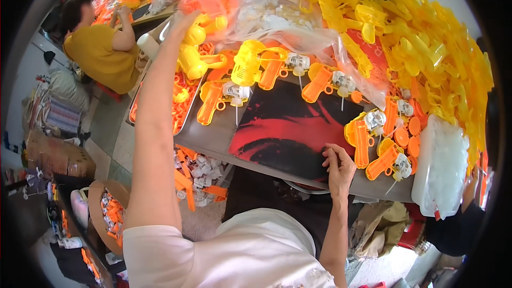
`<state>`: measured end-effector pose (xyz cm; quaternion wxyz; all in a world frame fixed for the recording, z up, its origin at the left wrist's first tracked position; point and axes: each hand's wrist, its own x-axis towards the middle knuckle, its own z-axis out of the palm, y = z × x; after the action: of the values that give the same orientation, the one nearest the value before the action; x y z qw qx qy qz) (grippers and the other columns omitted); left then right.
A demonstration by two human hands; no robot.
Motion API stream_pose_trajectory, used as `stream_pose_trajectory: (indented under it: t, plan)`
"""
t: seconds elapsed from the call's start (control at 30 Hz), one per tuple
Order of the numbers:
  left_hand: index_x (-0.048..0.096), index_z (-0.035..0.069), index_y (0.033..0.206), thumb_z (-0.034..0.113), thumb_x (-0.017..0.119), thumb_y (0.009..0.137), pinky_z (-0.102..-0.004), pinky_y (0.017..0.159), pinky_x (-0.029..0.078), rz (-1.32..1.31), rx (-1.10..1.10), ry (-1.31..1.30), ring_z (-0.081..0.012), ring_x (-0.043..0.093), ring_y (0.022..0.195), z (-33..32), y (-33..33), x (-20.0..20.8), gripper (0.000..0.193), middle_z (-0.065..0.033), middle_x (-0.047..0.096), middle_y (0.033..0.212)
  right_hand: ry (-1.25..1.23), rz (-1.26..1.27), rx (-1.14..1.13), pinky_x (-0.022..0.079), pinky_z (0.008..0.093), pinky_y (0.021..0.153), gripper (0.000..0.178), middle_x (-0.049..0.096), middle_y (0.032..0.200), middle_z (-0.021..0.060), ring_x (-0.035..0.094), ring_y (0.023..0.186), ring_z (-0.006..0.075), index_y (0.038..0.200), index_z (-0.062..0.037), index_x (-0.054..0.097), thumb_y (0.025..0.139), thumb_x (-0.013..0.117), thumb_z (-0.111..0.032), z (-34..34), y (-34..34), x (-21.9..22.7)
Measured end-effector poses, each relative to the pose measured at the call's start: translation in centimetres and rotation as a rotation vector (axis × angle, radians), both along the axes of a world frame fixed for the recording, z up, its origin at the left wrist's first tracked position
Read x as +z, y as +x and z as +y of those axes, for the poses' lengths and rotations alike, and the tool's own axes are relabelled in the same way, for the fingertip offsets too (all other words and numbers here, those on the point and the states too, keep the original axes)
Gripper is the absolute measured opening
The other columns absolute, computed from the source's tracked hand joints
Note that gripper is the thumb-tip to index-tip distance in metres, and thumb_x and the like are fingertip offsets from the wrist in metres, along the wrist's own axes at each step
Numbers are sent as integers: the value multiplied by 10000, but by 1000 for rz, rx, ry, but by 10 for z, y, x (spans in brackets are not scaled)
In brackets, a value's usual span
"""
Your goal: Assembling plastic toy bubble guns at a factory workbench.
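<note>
My left arm stretches far across the table, and my left hand (184, 20) is at the clear plastic bag (250, 8) and the orange parts at its left side; its fingers are too blurred to read. Just below that hand lie yellow toy gun shells (193, 61). My right hand (339, 169) rests at the front edge of a black and red mat (282, 133), fingers loosely bent and apart, with nothing seen in it. Part-built toy guns (360, 141) with orange grips, yellow shells and whitish mechanisms lie right of it. More toy guns (212, 101) line the mat's far side.
Yellow shells (426, 58) are heaped at the back right. A translucent tub (438, 168) stands at the table's right end, near orange discs (408, 136). A tray of orange parts (184, 109) sits at left. Beyond it, a person in a yellow shirt (101, 56) is seated.
</note>
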<state>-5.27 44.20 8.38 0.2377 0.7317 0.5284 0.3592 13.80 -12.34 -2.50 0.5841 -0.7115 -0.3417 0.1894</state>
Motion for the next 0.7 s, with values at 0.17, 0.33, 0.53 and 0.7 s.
stream_pose_trajectory:
  t: [0.17, 0.33, 0.53, 0.7]
  plan:
    - [665, 57, 1088, 384, 675, 822, -438, 851, 485, 38, -47, 545, -348, 646, 951, -121, 14, 15, 421, -167, 687, 974, -36, 52, -32, 436, 202, 546, 160, 669, 817, 43, 577, 622, 67, 1074, 3, 675, 970, 573, -63, -5, 4, 4]
    - [612, 46, 1203, 320, 691, 864, -421, 758, 479, 601, -338, 731, -294, 654, 786, -233, 30, -19, 442, -154, 684, 868, -39, 133, -89, 415, 186, 529, 180, 667, 832, 20, 573, 648, 44, 1093, -24, 678, 987, 552, -97, -11, 7, 1]
    - [601, 85, 1224, 187, 650, 852, -427, 748, 487, 393, -330, 603, -333, 652, 791, -208, 19, -49, 390, -144, 680, 859, 164, -234, -132, 513, 265, 664, 163, 679, 880, 95, 645, 714, 167, 1059, 1, 671, 906, 616, 14, -6, -3, 7]
    - [650, 84, 1059, 110, 629, 866, -411, 810, 479, 332, -260, 718, -284, 648, 860, -266, 34, 17, 195, -94, 689, 904, -18, -859, -431, 462, 415, 938, 285, 614, 1134, 169, 593, 1062, 335, 1140, -26, 633, 857, 664, -31, -25, 10, 23]
